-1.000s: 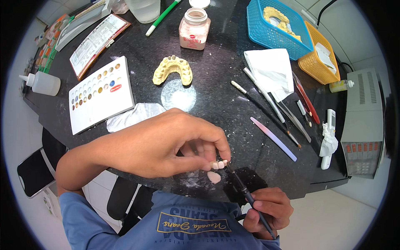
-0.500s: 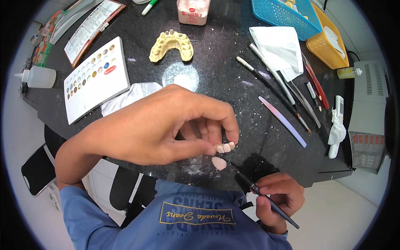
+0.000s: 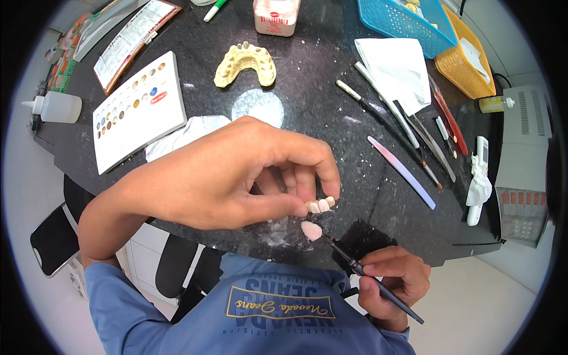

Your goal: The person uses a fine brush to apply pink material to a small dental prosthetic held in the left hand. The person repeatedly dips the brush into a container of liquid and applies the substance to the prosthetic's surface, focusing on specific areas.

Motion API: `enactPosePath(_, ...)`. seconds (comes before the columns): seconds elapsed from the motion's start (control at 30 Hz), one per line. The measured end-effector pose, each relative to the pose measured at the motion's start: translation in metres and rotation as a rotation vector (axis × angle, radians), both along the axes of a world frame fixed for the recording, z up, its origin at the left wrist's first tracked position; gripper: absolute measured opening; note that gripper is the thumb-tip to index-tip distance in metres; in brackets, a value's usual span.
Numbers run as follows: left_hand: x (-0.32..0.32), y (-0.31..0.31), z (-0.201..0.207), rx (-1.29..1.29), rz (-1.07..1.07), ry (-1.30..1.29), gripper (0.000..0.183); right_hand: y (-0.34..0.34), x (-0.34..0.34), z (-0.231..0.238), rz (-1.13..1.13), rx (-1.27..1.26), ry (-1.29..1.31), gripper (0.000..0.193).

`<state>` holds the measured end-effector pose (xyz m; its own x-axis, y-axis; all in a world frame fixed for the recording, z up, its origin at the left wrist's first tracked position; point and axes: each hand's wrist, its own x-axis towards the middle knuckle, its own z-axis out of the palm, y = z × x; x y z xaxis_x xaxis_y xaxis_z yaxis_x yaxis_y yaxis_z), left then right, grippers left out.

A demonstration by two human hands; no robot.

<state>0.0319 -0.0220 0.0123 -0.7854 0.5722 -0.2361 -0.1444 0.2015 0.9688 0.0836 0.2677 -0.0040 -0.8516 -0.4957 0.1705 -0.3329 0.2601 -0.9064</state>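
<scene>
My left hand (image 3: 236, 177) pinches a small dental bridge (image 3: 320, 205) between thumb and fingertips. The bridge shows several tooth-coloured crowns in a row. Just below it, a pale pink lump (image 3: 311, 230) of paste or powder lies on the dark worktop. My right hand (image 3: 396, 284) is closed around the handle of a black fine-tipped brush (image 3: 346, 258). The thin tip points left and reaches the lump's right edge; whether it touches I cannot tell. Farther back stands a yellow dental arch model (image 3: 245, 66) with metal-coloured posts at its far side.
To the left lie a white shade palette (image 3: 139, 112), a crumpled cloth (image 3: 186, 135) and a squeeze bottle (image 3: 61, 108). Brushes and tweezers (image 3: 429, 139), a nail file (image 3: 402, 173) and a folded tissue (image 3: 395, 71) are at right. Behind are a pink-white tub (image 3: 276, 16) and a blue basket (image 3: 408, 32).
My left hand has raised the bridge slightly and turned it a little. The brush tip in my right hand has shifted slightly down and left beside the pink lump.
</scene>
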Motion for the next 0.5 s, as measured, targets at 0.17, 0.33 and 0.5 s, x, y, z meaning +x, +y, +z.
enactPosePath(0.17, 0.000, 0.000, 0.001, 0.008, 0.000, -0.016, 0.027, -0.001, -0.005, 0.005, 0.077, 0.005, -0.005, 0.025)
enactPosePath(0.33, 0.000, -0.001, 0.002, -0.004, -0.011, -0.032, 0.026, 0.005, 0.004, -0.003, 0.033, -0.185, 0.058, 0.030)
enactPosePath(0.5, 0.000, -0.001, 0.004, -0.024, -0.016, -0.054, 0.026, -0.003, 0.005, -0.003, 0.015, -0.138, 0.248, 0.032)
